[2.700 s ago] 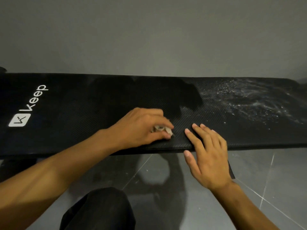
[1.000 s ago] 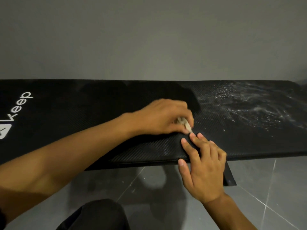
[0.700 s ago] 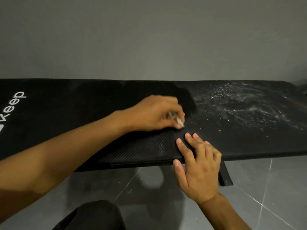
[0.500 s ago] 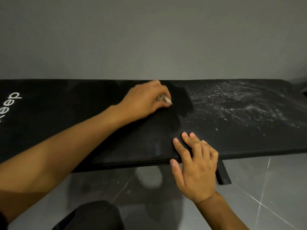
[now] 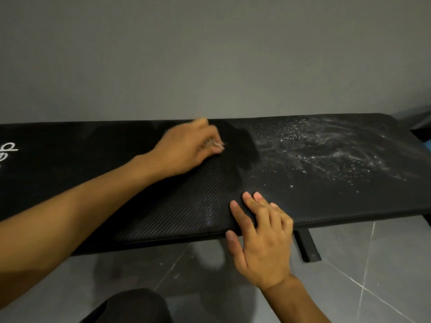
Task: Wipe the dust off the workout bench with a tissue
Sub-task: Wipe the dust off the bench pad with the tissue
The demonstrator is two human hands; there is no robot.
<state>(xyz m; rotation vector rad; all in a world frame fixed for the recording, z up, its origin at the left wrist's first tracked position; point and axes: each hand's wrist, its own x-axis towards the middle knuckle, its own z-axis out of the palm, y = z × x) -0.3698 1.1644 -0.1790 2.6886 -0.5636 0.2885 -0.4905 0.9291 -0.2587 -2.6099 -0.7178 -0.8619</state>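
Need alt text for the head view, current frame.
A left hand grips a crumpled tissue against a black workout bench near its far edge, while the right hand rests on the near edge. White dust covers the bench's right end.

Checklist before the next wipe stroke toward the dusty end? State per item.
1. Tissue gripped: ok. The left hand pinches a crumpled wad at its fingertips.
2. Tissue touching the workout bench: cannot tell, the hand is motion-blurred.
3. Bench braced: ok. The right hand rests with its fingers flat on the near edge.
4. Bench clean: not ok. White dust covers the right end.
5. Path from tissue to dust free: ok. Nothing lies between them, and the right hand sits nearer the front edge.
6. Tissue clean enough: cannot tell, too little of it shows.
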